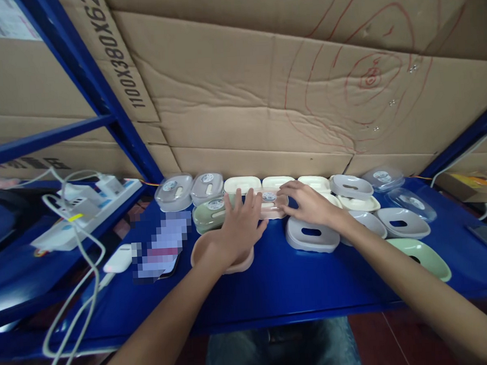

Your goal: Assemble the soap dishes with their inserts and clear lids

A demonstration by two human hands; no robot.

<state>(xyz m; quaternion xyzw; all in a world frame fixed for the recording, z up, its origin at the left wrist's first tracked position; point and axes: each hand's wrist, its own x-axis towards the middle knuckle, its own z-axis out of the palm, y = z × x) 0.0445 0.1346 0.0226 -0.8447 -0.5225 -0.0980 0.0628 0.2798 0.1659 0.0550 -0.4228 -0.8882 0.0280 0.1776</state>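
**Both hands on a lidded pink soap box**

Centre of frame, on the blue tabletop (282, 289): pink soap box (271, 205) with clear lid, pinched between left hand (240, 226) and right hand (310, 203), fingers spread and curled onto its ends. Below left hand, an open pink tray (227, 259). Probably light, stiff plastic, smooth and a bit slippery; lid likely loose, so best gripped at the short ends. Grey trays (311, 236) right of centre; power strip (85, 212) at left.
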